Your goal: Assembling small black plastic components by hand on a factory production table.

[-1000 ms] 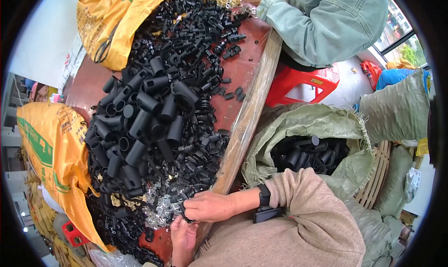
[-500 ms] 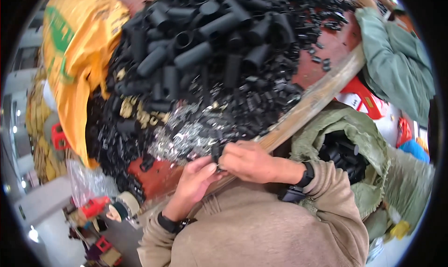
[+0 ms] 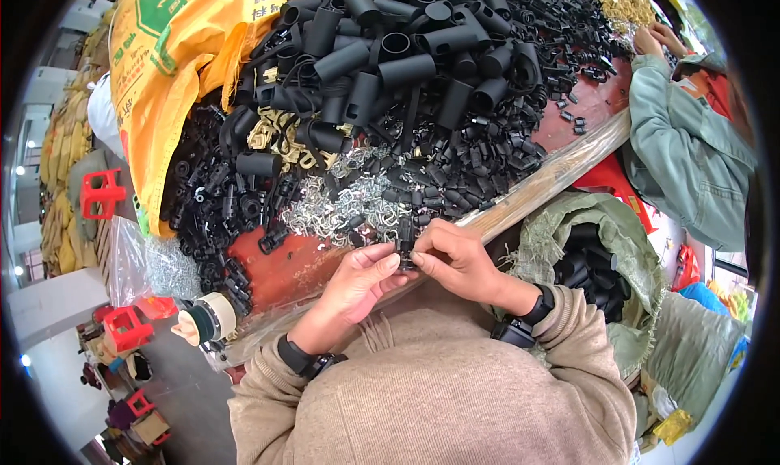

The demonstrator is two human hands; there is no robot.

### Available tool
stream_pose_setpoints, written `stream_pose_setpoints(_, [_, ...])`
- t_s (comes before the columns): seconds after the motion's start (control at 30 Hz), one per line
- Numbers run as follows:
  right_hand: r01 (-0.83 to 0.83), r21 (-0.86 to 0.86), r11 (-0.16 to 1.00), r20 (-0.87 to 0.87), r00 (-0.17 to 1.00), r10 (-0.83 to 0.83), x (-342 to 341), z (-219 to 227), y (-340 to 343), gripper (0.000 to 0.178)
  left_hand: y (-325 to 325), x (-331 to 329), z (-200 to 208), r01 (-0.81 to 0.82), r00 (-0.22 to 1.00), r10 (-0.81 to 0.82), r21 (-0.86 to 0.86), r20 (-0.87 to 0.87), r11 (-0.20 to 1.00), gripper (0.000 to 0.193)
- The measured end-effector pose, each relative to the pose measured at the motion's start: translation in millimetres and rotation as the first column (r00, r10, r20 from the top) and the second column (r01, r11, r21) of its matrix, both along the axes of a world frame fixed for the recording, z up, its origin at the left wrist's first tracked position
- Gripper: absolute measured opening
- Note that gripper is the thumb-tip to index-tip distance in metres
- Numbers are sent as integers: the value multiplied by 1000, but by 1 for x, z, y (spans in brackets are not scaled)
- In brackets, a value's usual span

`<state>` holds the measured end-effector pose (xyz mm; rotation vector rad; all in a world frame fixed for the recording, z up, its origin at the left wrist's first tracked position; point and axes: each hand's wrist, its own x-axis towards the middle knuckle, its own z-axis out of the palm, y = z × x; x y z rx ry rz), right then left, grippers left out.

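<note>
A small black ribbed part (image 3: 405, 236) stands upright between my two hands, close to the table's near edge. Its lower end is pinched by the thumb and fingers of my left hand (image 3: 357, 284). From the other side, the thumb and bent forefinger of my right hand (image 3: 459, 262) press on it. Just beyond my fingers lies a heap of small silver bent metal pieces (image 3: 313, 209). Short black pieces (image 3: 455, 176) cover the table beside it, and large black tubes (image 3: 406, 71) are piled further back. Brass-coloured pieces (image 3: 278, 136) show left of the tubes.
A wooden rail (image 3: 561, 172) edges the red tabletop. An orange sack (image 3: 191, 67) leans at the left, above a cream-and-dark round spool (image 3: 215, 317). An open green woven sack (image 3: 648, 245) with black tubes stands at my right. Beyond it is another person's green sleeve (image 3: 682, 140).
The view has shifted, so the table's contents appear further right. My right fingers, earlier folded over the black part, now pinch its side, and more of it shows upright.
</note>
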<state>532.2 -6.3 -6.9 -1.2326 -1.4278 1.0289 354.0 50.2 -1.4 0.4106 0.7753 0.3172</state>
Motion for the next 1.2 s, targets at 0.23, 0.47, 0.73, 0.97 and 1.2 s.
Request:
stream_pose_setpoints(0.23, [4,177,984,243,969,-48,-3,14,-14,7,-15,-3,2,15,999,-14,-18,33,1000,23])
stream_pose_setpoints(0.47, [-9,157,987,201,979,-24,2,11,-19,10,-16,6,11,51,999,-51,15,2,999,23])
stream_pose_setpoints(0.73, [2,-217,976,-91,996,-22,14,23,-13,20,-8,15,18,56,998,-56,-6,-41,998,24])
stream_pose_setpoints(0.97, [-17,-78,997,-15,1000,15,38,12,-13,23,-8,34,15,135,990,-134,22,-34,991,26])
stream_pose_setpoints(1.2, [-50,-66,997,-104,994,43,74,-17,-22,23,-24,69,2,72,994,-66,71,-86,995,26])
